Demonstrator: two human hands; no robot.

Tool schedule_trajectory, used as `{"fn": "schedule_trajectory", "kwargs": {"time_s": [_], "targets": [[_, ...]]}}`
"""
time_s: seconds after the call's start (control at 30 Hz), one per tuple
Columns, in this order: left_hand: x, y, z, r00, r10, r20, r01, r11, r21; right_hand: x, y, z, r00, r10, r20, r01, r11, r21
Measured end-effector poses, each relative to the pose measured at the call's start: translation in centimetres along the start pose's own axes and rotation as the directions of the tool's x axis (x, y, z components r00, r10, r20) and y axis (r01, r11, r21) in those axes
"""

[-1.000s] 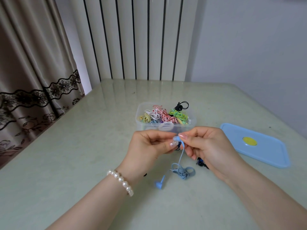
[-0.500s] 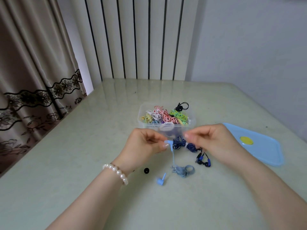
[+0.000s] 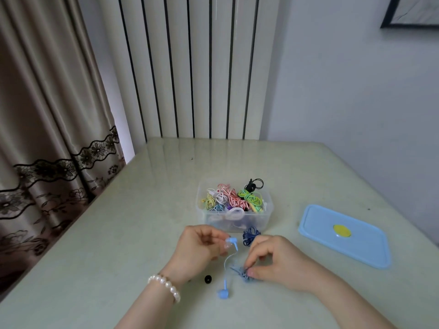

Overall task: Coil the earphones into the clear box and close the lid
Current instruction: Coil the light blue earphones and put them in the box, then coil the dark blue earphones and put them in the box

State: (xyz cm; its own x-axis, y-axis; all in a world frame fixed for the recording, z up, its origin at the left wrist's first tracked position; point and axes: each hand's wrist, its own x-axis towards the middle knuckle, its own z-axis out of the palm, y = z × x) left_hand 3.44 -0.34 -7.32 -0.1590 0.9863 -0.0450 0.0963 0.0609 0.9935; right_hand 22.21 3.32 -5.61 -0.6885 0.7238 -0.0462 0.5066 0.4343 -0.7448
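The clear box (image 3: 267,216) stands open on the table, filled with several coiled earphones in pink, green, yellow, white and black. Its light blue lid (image 3: 361,248) with a yellow spot lies flat to the right. My left hand (image 3: 199,248) pinches one bud of the light blue earphones (image 3: 231,257). My right hand (image 3: 273,260) pinches the bundled part of that cable against the table. The second blue bud (image 3: 223,293) lies on the table below. A dark blue coiled pair (image 3: 249,236) rests in front of the box, partly behind my right hand.
A small black ear tip (image 3: 208,279) lies on the table (image 3: 118,245) near my left wrist, which wears a pearl bracelet. A curtain hangs beyond the table's left edge; a striped panel and a wall stand behind.
My right hand has dropped from beside the left hand to the bundled cable on the table. The left hand keeps the blue bud. The camera tilted up.
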Motion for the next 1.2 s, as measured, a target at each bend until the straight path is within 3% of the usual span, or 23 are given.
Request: {"fn": "schedule_trajectory", "kwargs": {"time_s": [0.13,0.23,0.37,0.57,0.67,0.73,0.9,1.07,1.2], "targets": [[0.2,0.3,-0.5,1.000,0.012,-0.011,-0.013,0.996,-0.088,0.4,-1.3,-1.2,0.990,0.018,-0.139,0.034,0.931,0.363],[0.4,0.7,-1.3,0.998,0.008,-0.070,-0.019,0.988,-0.156,1.7,-3.5,-3.5,0.960,0.066,-0.272,0.071,0.882,0.465],[0.5,0.8,-2.4,0.988,0.018,-0.151,-0.042,0.987,-0.155,4.8,-6.3,-6.6,0.935,0.051,-0.352,0.079,0.935,0.346],[0.8,0.6,-3.4,0.986,0.024,-0.163,-0.032,0.998,-0.045,10.7,-6.1,-6.5,0.964,0.114,-0.241,-0.116,0.993,0.006],[0.9,0.1,-3.6,0.992,0.007,-0.122,-0.004,1.000,0.027,12.6,-4.8,-4.3,0.971,0.143,-0.191,-0.194,0.938,-0.287],[0.9,-0.2,-3.6,0.995,0.008,-0.099,0.000,0.997,0.076,13.0,-4.3,-3.1,0.966,0.118,-0.229,-0.207,0.885,-0.418],[1.1,-0.8,-3.4,0.995,0.015,-0.101,-0.003,0.993,0.119,13.3,-4.4,-1.8,0.953,0.078,-0.292,-0.227,0.824,-0.519],[1.4,-1.5,-3.3,0.988,0.022,-0.150,-0.003,0.992,0.123,11.4,-5.5,-3.3,0.925,0.080,-0.370,-0.188,0.946,-0.264],[1.5,-1.5,-3.3,0.988,0.029,-0.150,-0.010,0.992,0.126,8.9,-6.8,-3.4,0.979,-0.026,-0.202,-0.041,0.948,-0.317]]}}
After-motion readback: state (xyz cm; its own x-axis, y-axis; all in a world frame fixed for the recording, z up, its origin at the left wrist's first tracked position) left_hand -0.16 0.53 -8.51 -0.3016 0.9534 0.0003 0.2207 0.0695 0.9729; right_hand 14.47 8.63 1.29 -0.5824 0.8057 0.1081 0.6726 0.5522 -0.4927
